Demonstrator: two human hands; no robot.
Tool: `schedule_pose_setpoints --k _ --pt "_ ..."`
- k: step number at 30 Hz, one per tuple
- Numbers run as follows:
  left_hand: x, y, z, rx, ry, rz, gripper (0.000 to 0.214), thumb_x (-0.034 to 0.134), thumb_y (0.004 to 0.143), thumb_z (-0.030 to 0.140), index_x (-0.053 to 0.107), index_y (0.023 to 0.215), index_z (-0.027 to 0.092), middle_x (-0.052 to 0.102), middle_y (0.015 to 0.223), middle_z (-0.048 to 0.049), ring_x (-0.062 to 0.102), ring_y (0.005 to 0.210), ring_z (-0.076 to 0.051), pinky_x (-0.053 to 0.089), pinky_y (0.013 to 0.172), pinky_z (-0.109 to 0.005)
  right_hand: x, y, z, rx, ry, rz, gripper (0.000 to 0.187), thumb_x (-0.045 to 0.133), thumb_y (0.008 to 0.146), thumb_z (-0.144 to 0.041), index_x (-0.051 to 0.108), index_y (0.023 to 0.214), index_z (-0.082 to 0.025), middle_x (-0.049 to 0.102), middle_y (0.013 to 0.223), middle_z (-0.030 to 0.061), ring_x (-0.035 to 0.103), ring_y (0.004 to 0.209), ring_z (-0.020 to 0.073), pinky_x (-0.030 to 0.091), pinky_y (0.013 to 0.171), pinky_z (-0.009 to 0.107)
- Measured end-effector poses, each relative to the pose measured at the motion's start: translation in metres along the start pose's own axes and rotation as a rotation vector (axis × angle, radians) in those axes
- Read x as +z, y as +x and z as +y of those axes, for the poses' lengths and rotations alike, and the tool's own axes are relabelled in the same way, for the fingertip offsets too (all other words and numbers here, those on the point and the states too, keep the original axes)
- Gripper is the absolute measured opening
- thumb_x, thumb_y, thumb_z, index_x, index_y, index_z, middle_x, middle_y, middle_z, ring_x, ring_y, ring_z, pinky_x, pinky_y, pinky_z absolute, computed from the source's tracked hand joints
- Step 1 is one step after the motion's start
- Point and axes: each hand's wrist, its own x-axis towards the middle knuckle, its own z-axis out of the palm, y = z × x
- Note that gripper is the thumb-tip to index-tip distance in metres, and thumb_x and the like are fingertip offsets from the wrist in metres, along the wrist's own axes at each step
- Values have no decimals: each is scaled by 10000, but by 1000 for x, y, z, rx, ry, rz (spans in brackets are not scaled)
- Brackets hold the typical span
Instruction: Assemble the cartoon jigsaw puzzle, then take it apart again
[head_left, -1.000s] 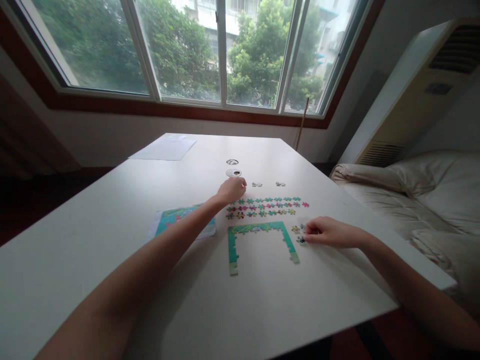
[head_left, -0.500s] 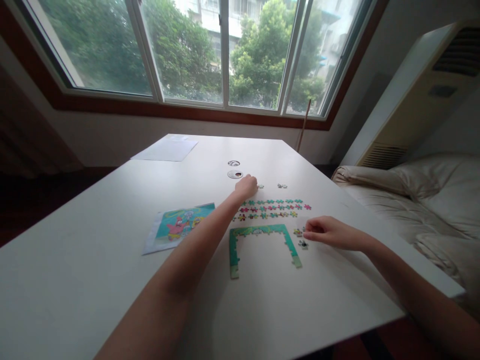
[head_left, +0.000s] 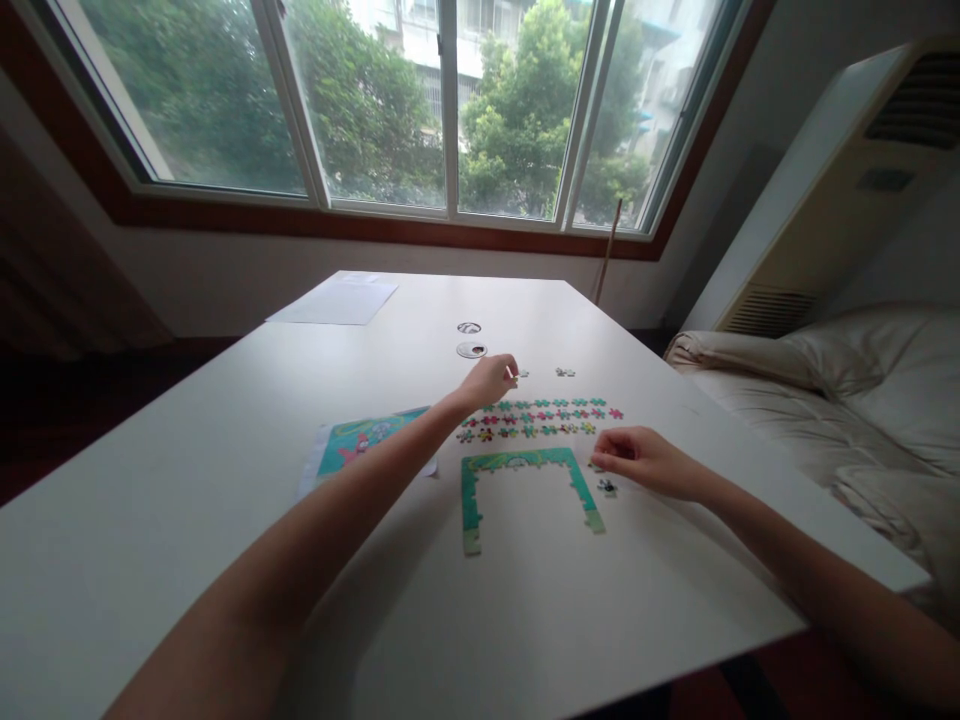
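My left hand [head_left: 489, 380] reaches far across the white table [head_left: 225, 470] with its fingers pinched on a small pale puzzle piece [head_left: 516, 374]. Just below it lie two rows of loose coloured puzzle pieces [head_left: 540, 418]. A partly built green puzzle border [head_left: 525, 485], an upside-down U, lies nearer me. My right hand [head_left: 637, 462] rests curled at the border's right side, fingertips pinched beside a few loose pieces [head_left: 606, 487]; what it holds is hidden.
A colourful reference picture [head_left: 360, 445] lies left of the border, partly under my left arm. A round lid [head_left: 472, 350] and a table hole [head_left: 469, 328] sit beyond. A paper sheet [head_left: 341, 300] lies at the far left, a lone piece [head_left: 565, 372] to the right. A sofa [head_left: 840, 400] adjoins the table.
My left hand moved right from the round lid to the pale piece and pinched it. My right hand shifted slightly left and up toward the border's right side.
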Motion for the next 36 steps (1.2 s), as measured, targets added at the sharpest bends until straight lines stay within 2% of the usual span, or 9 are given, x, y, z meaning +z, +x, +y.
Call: schedule_pose_setpoints --k 3,5,7,10,18,27,31,36 --pt "3 -20 14 56 -151 -36 279 523 889 304 535 1116 142 569 1091 -79 585 912 -187 507 771 -381 7 2 -2 -26 57 72 354 515 804 -487 611 769 -148 453 576 -29 374 532 92 287 493 221" --pt "7 -35 24 101 -258 -70 221 541 879 273 567 1038 122 621 960 -57 615 799 -155 522 694 -327 11 4 -4 -47 103 114 347 511 811 -479 614 783 -149 478 595 -18 383 539 95 295 493 221" --pt "11 -49 33 156 -361 -95 154 574 832 192 595 963 114 677 826 -47 637 727 -144 509 635 -259 15 5 -8 -61 137 146 344 510 814 -477 617 805 -151 499 615 -9 391 541 96 300 492 221" --pt "17 -65 44 226 -482 -118 117 597 772 146 622 881 114 703 760 -45 653 719 -143 490 629 -220 19 4 -11 -69 165 172 351 531 800 -486 629 834 -151 494 605 -11 373 524 92 285 479 221" --pt "23 -75 55 277 -605 -188 129 624 712 146 640 837 118 682 654 -22 623 594 -124 429 512 -185 23 3 -12 -65 254 141 359 584 764 -485 600 721 -130 424 562 -31 335 518 79 250 473 225" --pt "24 -78 60 288 -555 -216 161 613 736 162 631 885 103 692 709 -47 629 629 -124 452 533 -189 20 1 -16 -94 246 113 331 585 774 -456 598 755 -125 374 539 -53 314 502 71 245 468 221" --pt "14 -73 57 280 -426 -138 164 612 747 167 642 902 122 689 720 -31 632 674 -127 468 597 -206 1 -3 -13 -57 173 77 338 586 766 -462 566 690 -133 415 560 -40 352 525 75 277 481 217" --pt "-5 -46 36 185 -175 6 114 586 805 175 636 901 141 655 750 -19 609 700 -130 483 704 -269 -32 -12 -1 63 38 -96 365 582 742 -500 576 677 -141 476 575 -22 393 537 88 297 484 221"
